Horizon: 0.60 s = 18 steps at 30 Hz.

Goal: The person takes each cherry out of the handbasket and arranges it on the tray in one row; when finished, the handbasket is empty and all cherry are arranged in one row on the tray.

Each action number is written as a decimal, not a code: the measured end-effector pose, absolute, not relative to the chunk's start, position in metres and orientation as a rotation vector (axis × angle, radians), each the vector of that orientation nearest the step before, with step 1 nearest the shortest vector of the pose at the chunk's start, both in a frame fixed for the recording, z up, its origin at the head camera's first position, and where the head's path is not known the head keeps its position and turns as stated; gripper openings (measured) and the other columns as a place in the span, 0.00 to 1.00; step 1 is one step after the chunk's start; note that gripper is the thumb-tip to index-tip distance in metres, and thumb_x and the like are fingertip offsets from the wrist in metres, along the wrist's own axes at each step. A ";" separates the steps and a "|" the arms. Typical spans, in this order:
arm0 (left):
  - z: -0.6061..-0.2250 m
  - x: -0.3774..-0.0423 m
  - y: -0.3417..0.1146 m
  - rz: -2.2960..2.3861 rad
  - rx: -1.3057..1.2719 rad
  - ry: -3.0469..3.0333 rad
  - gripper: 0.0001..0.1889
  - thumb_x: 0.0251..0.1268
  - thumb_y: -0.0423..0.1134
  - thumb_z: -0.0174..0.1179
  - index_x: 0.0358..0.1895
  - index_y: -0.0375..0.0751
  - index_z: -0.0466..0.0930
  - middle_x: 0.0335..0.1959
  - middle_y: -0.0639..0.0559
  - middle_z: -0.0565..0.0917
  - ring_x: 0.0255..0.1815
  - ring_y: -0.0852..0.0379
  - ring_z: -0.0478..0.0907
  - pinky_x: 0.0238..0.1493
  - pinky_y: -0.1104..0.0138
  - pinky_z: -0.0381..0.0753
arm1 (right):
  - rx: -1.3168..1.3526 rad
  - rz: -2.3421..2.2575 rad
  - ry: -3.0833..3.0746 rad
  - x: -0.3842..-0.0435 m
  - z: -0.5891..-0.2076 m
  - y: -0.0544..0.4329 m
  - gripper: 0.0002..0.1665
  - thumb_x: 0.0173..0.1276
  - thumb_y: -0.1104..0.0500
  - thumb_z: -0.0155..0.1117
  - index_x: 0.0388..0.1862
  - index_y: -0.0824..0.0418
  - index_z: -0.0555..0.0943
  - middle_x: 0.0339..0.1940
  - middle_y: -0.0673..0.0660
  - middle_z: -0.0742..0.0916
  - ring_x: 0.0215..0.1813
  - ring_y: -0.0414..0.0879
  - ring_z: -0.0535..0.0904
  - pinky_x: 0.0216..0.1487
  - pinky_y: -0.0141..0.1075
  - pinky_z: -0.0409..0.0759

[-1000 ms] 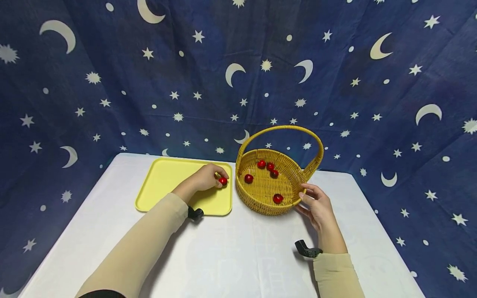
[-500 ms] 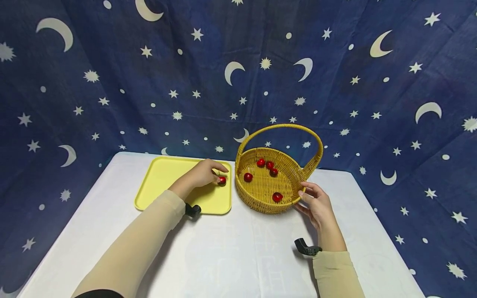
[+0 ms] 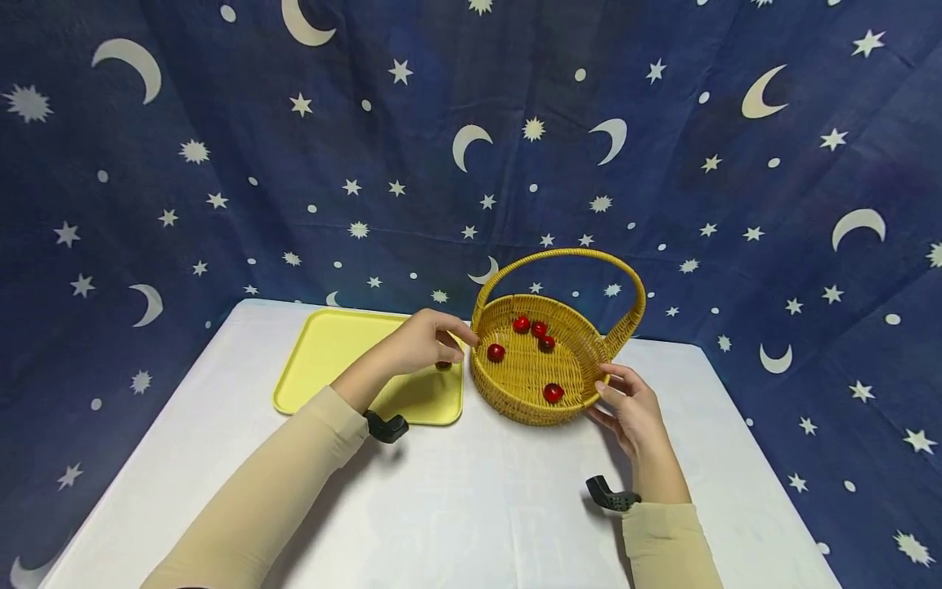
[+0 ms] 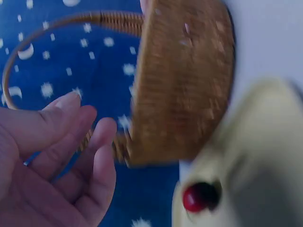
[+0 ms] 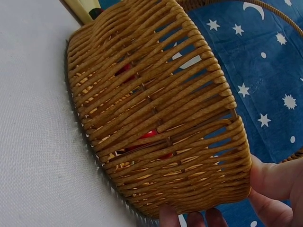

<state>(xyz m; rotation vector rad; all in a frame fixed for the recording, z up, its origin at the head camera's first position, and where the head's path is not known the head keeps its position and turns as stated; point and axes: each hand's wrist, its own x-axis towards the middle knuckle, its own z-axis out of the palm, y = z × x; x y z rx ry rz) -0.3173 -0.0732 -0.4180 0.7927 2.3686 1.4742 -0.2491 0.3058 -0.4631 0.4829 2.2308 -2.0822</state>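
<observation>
My left hand (image 3: pixel 425 342) is above the right end of the yellow tray (image 3: pixel 316 360), fingertips close to the basket's left rim. In the left wrist view its fingers (image 4: pixel 102 165) are loosely bent and nothing shows between them and the thumb. A red cherry (image 4: pixel 196 197) lies on the tray, partly covered by that hand in the head view. My right hand (image 3: pixel 634 413) grips the near right rim of the wicker basket (image 3: pixel 515 406), thumb at the rim and other fingers against the outer wall. Inside the basket lie several cherries (image 3: pixel 553 393), spread apart.
The tray and basket stand side by side on a white-covered table (image 3: pixel 471 507). The basket's tall arched handle (image 3: pixel 567 252) rises over it. A dark blue curtain (image 3: pixel 412 147) with moons and stars hangs just behind.
My left hand has moved off the cherry on the tray, rightward towards the basket's rim. The right hand keeps its grip on the basket. The head view has shifted slightly.
</observation>
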 end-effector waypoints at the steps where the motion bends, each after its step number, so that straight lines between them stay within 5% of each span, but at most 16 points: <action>1: -0.415 -0.314 -0.067 1.468 0.849 2.340 0.17 0.67 0.24 0.69 0.56 0.41 0.91 0.56 0.40 0.91 0.45 0.51 0.90 0.50 0.58 0.90 | 0.482 -2.083 2.231 -0.249 -0.463 0.307 0.27 0.82 0.63 0.62 0.76 0.56 0.72 0.68 0.55 0.73 0.60 0.45 0.82 0.58 0.44 0.89; 6: -0.408 -0.299 -0.034 1.387 1.088 2.221 0.20 0.67 0.22 0.69 0.59 0.41 0.89 0.59 0.44 0.90 0.58 0.44 0.88 0.58 0.67 0.87 | 0.467 -2.080 2.233 -0.248 -0.465 0.308 0.27 0.81 0.63 0.63 0.76 0.57 0.73 0.67 0.54 0.74 0.59 0.45 0.83 0.56 0.44 0.90; 13: -0.414 -0.301 0.012 1.322 1.112 2.204 0.21 0.69 0.23 0.67 0.63 0.39 0.86 0.63 0.45 0.88 0.65 0.46 0.85 0.68 0.60 0.84 | 0.483 -2.066 2.235 -0.249 -0.462 0.308 0.27 0.82 0.63 0.61 0.77 0.56 0.72 0.66 0.53 0.73 0.61 0.45 0.82 0.58 0.43 0.90; 18: -0.425 -0.308 0.037 1.199 1.051 2.320 0.22 0.69 0.23 0.68 0.65 0.40 0.86 0.65 0.45 0.88 0.62 0.47 0.87 0.62 0.66 0.85 | 0.510 -2.065 2.229 -0.249 -0.461 0.307 0.27 0.82 0.63 0.61 0.77 0.54 0.72 0.64 0.52 0.74 0.61 0.45 0.82 0.58 0.43 0.90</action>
